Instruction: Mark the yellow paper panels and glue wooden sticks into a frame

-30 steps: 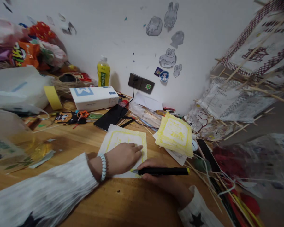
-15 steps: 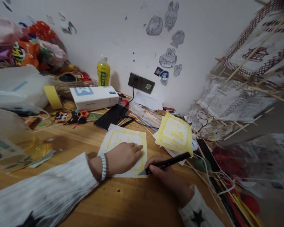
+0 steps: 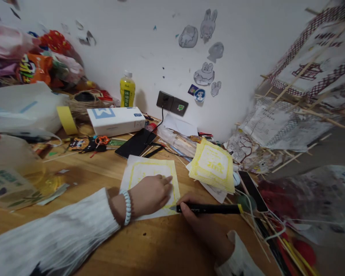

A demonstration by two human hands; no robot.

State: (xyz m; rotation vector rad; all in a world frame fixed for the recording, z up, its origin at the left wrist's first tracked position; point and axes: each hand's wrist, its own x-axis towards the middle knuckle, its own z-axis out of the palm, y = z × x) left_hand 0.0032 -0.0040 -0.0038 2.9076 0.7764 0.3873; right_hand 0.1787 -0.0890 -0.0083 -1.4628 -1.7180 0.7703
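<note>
A white paper sheet (image 3: 126,174) with a yellow-drawn frame lies on the wooden table. My left hand (image 3: 151,193), with a pale bead bracelet at the wrist, rests flat over the sheet, fingers stretched out, and covers part of the drawing. Gripped in my right hand (image 3: 191,211) is a black marker (image 3: 215,209) with a yellow band at its back end. The marker lies nearly level, its tip touching or close to the sheet's lower right edge. Just beyond it sits a stack of yellow-bordered sheets (image 3: 211,165).
Behind the sheet lie a black tablet (image 3: 135,143) and a white box (image 3: 116,120). A yellow drink bottle (image 3: 127,90) stands by the wall. At right are a phone (image 3: 253,191), cables, sticks and paper-covered stick frames (image 3: 276,119). A clear jug (image 3: 11,165) stands at left.
The marker's back end has swung down, from slanting upward to nearly level. My right hand has turned with it. The sheet is slightly rotated, and my left hand stays on it.
</note>
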